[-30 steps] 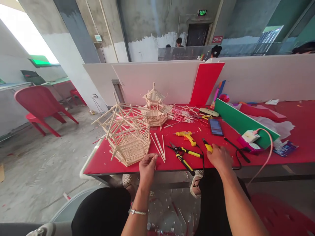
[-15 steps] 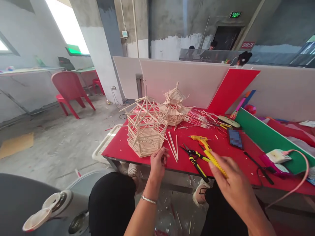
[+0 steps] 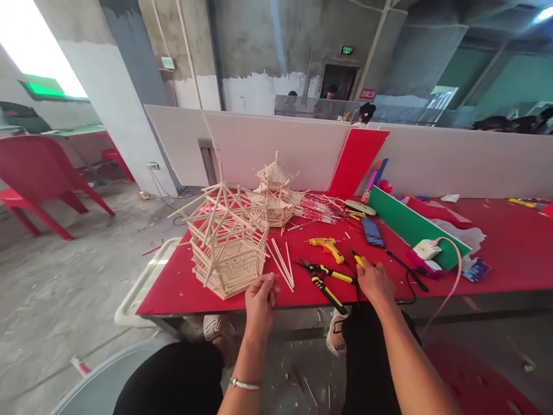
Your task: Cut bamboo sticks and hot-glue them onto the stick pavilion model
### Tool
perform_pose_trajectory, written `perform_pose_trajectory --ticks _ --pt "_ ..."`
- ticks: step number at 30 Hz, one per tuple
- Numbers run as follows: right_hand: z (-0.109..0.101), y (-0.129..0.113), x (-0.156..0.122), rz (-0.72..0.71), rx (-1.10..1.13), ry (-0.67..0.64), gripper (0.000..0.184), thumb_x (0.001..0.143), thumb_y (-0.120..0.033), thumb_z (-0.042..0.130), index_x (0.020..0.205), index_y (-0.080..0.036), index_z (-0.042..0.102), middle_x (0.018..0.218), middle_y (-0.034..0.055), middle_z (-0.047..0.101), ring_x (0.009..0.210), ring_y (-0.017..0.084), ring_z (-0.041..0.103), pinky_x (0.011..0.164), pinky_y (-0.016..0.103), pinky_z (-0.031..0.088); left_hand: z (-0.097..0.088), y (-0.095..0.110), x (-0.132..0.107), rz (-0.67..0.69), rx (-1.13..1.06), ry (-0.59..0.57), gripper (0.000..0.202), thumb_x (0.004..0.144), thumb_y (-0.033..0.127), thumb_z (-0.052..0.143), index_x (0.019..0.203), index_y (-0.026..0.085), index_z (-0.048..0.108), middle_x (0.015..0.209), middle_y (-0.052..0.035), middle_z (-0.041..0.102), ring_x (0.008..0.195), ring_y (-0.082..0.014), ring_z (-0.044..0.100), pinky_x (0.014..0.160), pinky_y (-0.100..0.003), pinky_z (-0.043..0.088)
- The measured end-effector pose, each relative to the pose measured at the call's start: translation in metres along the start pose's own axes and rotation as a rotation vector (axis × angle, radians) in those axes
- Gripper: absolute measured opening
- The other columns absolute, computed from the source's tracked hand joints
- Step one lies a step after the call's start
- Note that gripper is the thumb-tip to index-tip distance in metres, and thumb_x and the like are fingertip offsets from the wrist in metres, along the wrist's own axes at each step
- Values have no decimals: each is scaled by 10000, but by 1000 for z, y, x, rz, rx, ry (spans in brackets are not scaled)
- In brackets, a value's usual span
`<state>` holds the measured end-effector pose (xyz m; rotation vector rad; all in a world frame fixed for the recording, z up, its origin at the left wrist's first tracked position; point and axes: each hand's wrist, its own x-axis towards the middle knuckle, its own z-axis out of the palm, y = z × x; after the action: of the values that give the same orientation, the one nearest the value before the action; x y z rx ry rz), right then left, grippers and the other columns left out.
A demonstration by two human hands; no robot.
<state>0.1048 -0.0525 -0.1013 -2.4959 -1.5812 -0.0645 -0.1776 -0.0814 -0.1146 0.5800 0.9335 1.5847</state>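
A large pavilion frame of thin wooden sticks (image 3: 227,242) stands on the red table (image 3: 496,259) near its front left corner. My left hand (image 3: 259,300) is closed at the table's front edge beside the frame, pinching something too small to make out. My right hand (image 3: 375,282) is closed on a yellow utility knife (image 3: 358,258), which rests low on the table. Between the hands lie several loose sticks (image 3: 283,265) and yellow-handled pliers (image 3: 322,276).
A smaller finished stick pavilion (image 3: 274,190) stands behind the frame. A yellow glue gun (image 3: 328,248), a phone (image 3: 371,230), a green board (image 3: 410,225), a red board (image 3: 358,155) and a pink cable (image 3: 451,271) lie further right. White partitions back the table. A red chair (image 3: 34,184) stands left.
My right hand, raised with the yellow knife half a second ago, has come back down to the table. My left hand has stayed by the frame. The view swung left and back.
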Motion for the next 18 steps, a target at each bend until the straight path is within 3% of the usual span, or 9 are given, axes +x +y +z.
perform_pose_trajectory --ticks 3,5,8,11,14,18 --pt "-1 2 6 -10 38 56 428 930 -335 454 1293 -172 609 1126 180 613 1051 303 603 830 407 481 3 -1 2 17 10 38 302 592 362 855 730 134 714 520 27 573 380 -23 330 371 -170 214" --pt "-5 -7 7 -95 185 96 397 923 -335 467 1244 -176 637 1189 168 610 1125 303 567 897 409 454 7 -3 2 31 22 63 291 589 349 861 718 139 707 520 35 562 387 -23 334 373 -165 221" --pt "-9 -35 4 -280 420 44 324 934 -345 455 1108 -214 694 1097 90 685 997 218 634 869 315 466 11 -2 2 37 16 99 290 624 379 838 686 139 688 528 28 556 414 -32 372 377 -162 231" --pt "-9 -69 -9 -399 493 -46 278 936 -341 464 1023 -258 715 1018 24 727 920 175 663 812 257 475 13 0 2 23 4 127 316 637 417 815 688 132 687 549 12 567 439 -47 413 374 -167 229" --pt "-9 -96 -25 -474 539 -104 255 933 -334 485 1001 -268 722 984 14 734 891 173 675 775 243 474 12 3 2 -2 5 130 309 648 416 794 699 128 694 539 18 554 411 -37 380 367 -172 211" --pt "-9 -109 -37 -506 539 -156 238 930 -332 499 989 -282 724 969 5 734 879 171 681 724 233 462 11 5 0 -6 17 112 299 696 425 740 698 129 697 535 23 540 393 -26 345 371 -167 201"
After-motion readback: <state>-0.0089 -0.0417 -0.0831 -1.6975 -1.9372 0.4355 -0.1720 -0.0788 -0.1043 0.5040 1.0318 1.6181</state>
